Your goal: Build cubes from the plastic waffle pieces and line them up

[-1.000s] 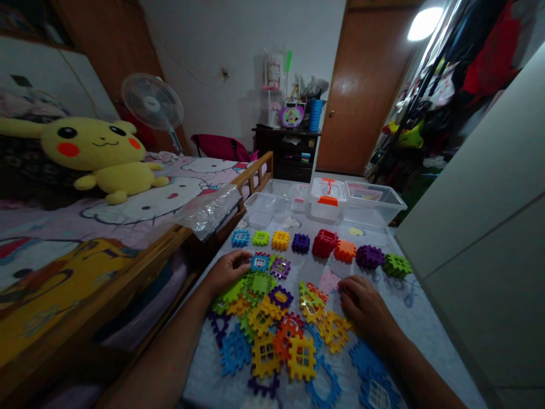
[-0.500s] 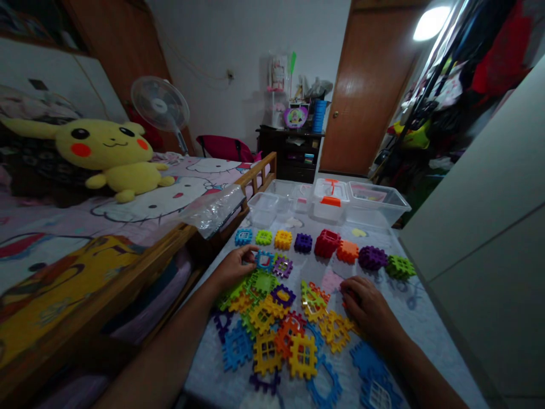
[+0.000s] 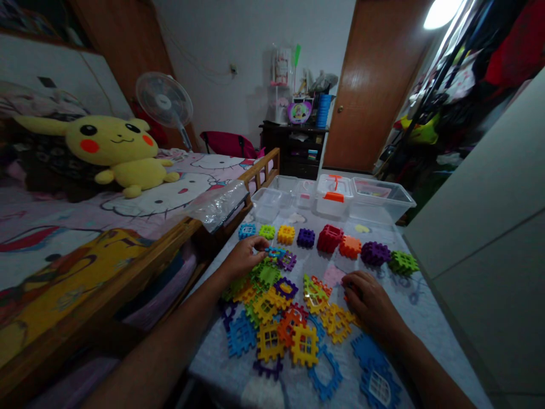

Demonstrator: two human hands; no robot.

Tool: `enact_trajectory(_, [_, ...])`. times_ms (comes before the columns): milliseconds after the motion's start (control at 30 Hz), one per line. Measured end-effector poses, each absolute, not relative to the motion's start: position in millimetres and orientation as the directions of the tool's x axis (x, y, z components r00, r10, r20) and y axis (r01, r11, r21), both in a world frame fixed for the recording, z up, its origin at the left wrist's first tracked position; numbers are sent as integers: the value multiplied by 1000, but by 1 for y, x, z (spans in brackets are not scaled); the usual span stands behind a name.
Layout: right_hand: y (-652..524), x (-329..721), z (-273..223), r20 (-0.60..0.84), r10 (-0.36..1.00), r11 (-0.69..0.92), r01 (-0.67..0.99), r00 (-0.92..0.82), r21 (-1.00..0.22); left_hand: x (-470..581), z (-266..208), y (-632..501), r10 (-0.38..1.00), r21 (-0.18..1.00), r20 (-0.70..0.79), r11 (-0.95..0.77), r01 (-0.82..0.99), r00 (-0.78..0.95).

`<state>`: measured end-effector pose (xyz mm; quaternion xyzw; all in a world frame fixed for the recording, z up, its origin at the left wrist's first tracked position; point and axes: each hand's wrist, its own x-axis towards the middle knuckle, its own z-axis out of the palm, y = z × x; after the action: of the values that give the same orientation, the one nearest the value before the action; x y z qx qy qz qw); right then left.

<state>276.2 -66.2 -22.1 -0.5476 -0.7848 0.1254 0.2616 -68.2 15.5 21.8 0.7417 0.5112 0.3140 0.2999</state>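
Note:
My left hand (image 3: 244,258) pinches a blue toy building block (image 3: 277,252), now seen nearly edge-on, at the upper left of a loose pile. A purple block (image 3: 288,261) lies just beside it. My right hand (image 3: 368,295) rests on the table to the right of the pile, fingers curled down; a bit of orange-red shows at the fingertips, but what they hold is hidden. Between the hands lie a green block (image 3: 269,275), a yellow window block (image 3: 305,345) and several others. Blue blocks (image 3: 378,387) lie below my right hand.
Behind the pile stands a row of colour-sorted stacks, among them red blocks (image 3: 330,238), purple blocks (image 3: 375,254) and green blocks (image 3: 403,262). Clear plastic boxes (image 3: 378,199) stand at the table's far end. A wooden bed rail (image 3: 170,241) runs along the left side.
My left hand has lifted and tipped the blue block from facing me to nearly edge-on. The right hand stays about where it was. The whole view has shifted slightly.

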Motion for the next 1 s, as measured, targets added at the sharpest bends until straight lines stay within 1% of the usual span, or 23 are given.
enact_trajectory(100, [-66, 276, -21, 272, 927, 366, 792, -260, -490, -57, 26, 11, 911, 699, 237, -401, 593, 338])
enact_trajectory(233, [-66, 276, -18, 271, 929, 360, 786, -253, -503, -40, 21, 0, 830, 561, 303, -552, 617, 467])
enact_trajectory(333, [-66, 276, -16, 267, 930, 360, 777, -254, -517, -32, 17, -9, 770, 459, 253, -628, 628, 586])
enact_trajectory(400, [-67, 276, -15, 263, 932, 356, 773, -250, -525, -31, 18, -13, 747, 409, 214, -654, 636, 630])
enact_trajectory(467, [-69, 277, -14, 260, 933, 353, 770, -248, -532, -35, 20, -17, 738, 385, 218, -666, 639, 639])
enact_trajectory(600, [-70, 278, -10, 236, 943, 328, 772, -234, -545, -54, 24, -33, 753, 378, 258, -655, 654, 605])
enact_trajectory(733, [-71, 284, 0, 190, 951, 308, 785, -243, -538, -80, 17, -65, 793, 350, 225, -608, 713, 566])
enact_trajectory(833, [-83, 290, 12, 152, 939, 342, 810, -308, -476, -95, 7, -92, 804, 319, 186, -593, 739, 564])
enact_trajectory(933, [-112, 293, 19, 124, 903, 426, 813, -412, -397, -101, -4, -110, 799, 277, 181, -601, 749, 574])
enact_trajectory(1000, [-135, 294, 16, 102, 878, 470, 801, -468, -371, -100, -9, -115, 798, 259, 187, -602, 755, 573])
